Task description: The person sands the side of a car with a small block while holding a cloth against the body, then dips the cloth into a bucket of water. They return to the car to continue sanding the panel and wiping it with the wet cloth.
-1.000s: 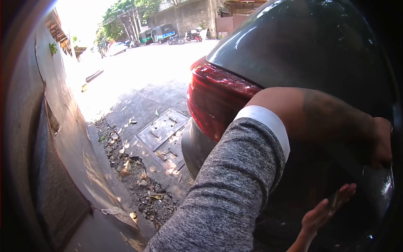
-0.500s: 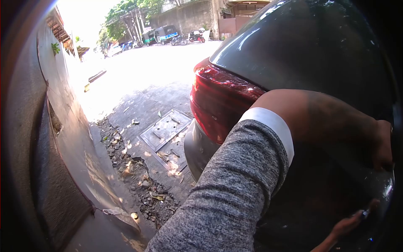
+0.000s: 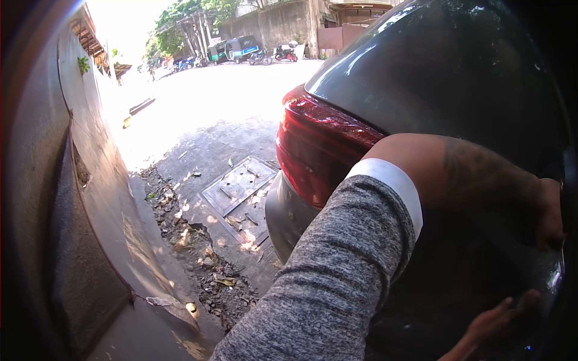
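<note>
My left arm, in a grey sleeve (image 3: 325, 277) with a white cuff, reaches across to the right along the rear of a dark car (image 3: 433, 78). The elbow is bent beside the red tail light (image 3: 328, 141). At the far right edge my left hand (image 3: 549, 213) is close against the dark panel, its fingers curled downward in shadow. What they close on is hidden. Lower down, a bare forearm and hand (image 3: 494, 319) show over the glossy dark panel, fingers apart; I cannot tell whether this is my right hand or a reflection.
A stained wall (image 3: 114, 198) runs along the left. Beside it lies a strip of broken rubble and leaves (image 3: 211, 277). A metal cover (image 3: 238, 186) is set in the pavement near the grey bumper (image 3: 286, 216). Parked three-wheelers (image 3: 241, 48) and motorcycles (image 3: 285, 53) stand far back.
The view has shifted slightly. My left hand stays at the far right edge. In the lower hand, the fingers have spread and a bright spot between them no longer shows.
</note>
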{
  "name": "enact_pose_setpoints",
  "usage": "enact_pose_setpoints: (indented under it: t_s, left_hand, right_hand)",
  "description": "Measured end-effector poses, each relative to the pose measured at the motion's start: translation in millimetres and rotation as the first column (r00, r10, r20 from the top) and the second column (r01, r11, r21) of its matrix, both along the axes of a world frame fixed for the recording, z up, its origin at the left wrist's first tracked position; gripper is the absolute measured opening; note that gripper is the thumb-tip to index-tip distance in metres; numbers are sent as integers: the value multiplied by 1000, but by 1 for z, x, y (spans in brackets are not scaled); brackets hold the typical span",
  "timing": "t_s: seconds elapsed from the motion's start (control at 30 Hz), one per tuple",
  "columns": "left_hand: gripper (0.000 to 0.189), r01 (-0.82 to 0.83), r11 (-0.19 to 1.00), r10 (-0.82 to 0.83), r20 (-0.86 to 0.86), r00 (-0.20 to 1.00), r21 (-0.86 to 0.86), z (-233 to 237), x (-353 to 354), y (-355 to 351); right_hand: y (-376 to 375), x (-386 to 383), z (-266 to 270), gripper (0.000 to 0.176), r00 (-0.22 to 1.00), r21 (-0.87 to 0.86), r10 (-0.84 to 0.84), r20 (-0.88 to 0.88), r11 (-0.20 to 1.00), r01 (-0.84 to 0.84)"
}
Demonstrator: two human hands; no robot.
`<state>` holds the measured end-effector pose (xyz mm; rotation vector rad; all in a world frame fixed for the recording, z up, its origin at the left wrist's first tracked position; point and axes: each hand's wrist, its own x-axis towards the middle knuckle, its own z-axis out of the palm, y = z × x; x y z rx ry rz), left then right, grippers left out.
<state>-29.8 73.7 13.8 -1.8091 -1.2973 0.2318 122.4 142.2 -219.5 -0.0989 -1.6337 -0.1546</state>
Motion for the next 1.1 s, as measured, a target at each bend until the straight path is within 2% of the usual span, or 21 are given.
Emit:
enact_pose_setpoints:
  t_s: [0.07, 0.1, 0.13, 0.2, 0.27, 0.3, 0.33, 0.37, 0.4, 0.47, 0.53, 0.6, 0.63, 0.67, 0.73, 0.8, 0.83, 0.93, 1.0, 1.03, 1.1]
  left_hand:
    - [25, 147, 988, -146, -41, 988, 36, 8, 23, -35]
    - [21, 286, 956, -280, -85, 956, 60, 11, 32, -49]
    - [21, 285, 957, -280, -86, 956, 51, 10, 31, -49]
    - [21, 331, 941, -324, -97, 941, 72, 10, 28, -49]
    - [22, 263, 963, -259, -67, 963, 60, 8, 19, -39]
    - [24, 195, 980, -193, -45, 980, 42, 6, 13, -30]
    - [28, 130, 991, -129, -29, 991, 16, 5, 9, -19]
    - [31, 65, 998, -65, -17, 998, -12, 5, 6, -10]
    - [35, -2, 999, 2, -3, 1000, -42, 4, 5, -6]
    - [36, -22, 997, 20, -24, 1000, -75, 7, 10, -16]
    - [37, -49, 992, 44, -49, 998, -114, 10, 16, -29]
    - [29, 91, 994, -96, -76, 993, -61, 13, 21, -39]
    - [26, 165, 986, -167, -83, 982, -28, 13, 24, -42]
    - [23, 237, 971, -236, -97, 967, 6, 13, 26, -45]
    - [21, 312, 950, -306, -127, 944, 28, 16, 28, -47]
    - [21, 358, 932, -353, -87, 932, 55, 13, 27, -47]
    - [21, 357, 933, -353, -89, 931, 43, 12, 29, -49]
    - [20, 390, 918, -384, -85, 920, 69, 12, 28, -55]
    - [20, 334, 940, -328, -78, 942, 78, 12, 28, -51]
    - [20, 332, 939, -326, -73, 942, 89, 12, 27, -50]
    - [27, 159, 987, -160, -36, 987, -19, 14, 25, -48]
  right_hand:
    - [-62, 0, -23, 57, 967, -121, 205, 154, 975, -188]
    - [-55, 2, -25, 56, 964, -123, 220, 150, 971, -203]
    - [-41, 3, -23, 56, 961, -127, 237, 146, 967, -220]
    - [16, 9, -11, 56, 981, -169, 175, 89, 973, -158]
    - [151, -5, -112, 56, 990, -71, -29, 141, 997, 39]
    - [116, -5, -73, 57, 994, -138, -78, 80, 987, 88]
    - [49, -2, -45, 58, 998, -133, -23, 66, 991, 32]
    - [-9, 2, -32, 59, 992, -112, 93, 89, 990, -83]
    - [-62, 4, -23, 60, 935, -158, 324, 146, 940, -301]
    - [-69, 12, -30, 62, 919, -225, 317, 236, 937, -265]
    - [-27, 14, -14, 58, 945, -76, 296, 139, 954, -288]
    - [53, 8, -22, 60, 998, -383, 50, 46, 923, -29]
    - [71, 7, -20, 60, 998, -556, 66, 5, 829, -52]
    - [51, 10, -13, 60, 998, -551, 69, 13, 833, -50]
    - [-13, 10, -13, 59, 994, -34, -22, 104, 999, 26]
    - [-78, 5, -32, 59, 958, -170, 231, 170, 964, -202]
    - [-67, 5, -32, 58, 926, -163, 339, 165, 935, -314]
    - [3, 3, -26, 58, 981, -188, 169, 93, 971, -150]
    - [70, 1, -36, 58, 997, -336, 58, 58, 941, -36]
    - [71, 1, -37, 58, 998, -375, 42, 40, 927, -24]
    - [11, -6, -34, 58, 998, -196, 39, 46, 980, -29]
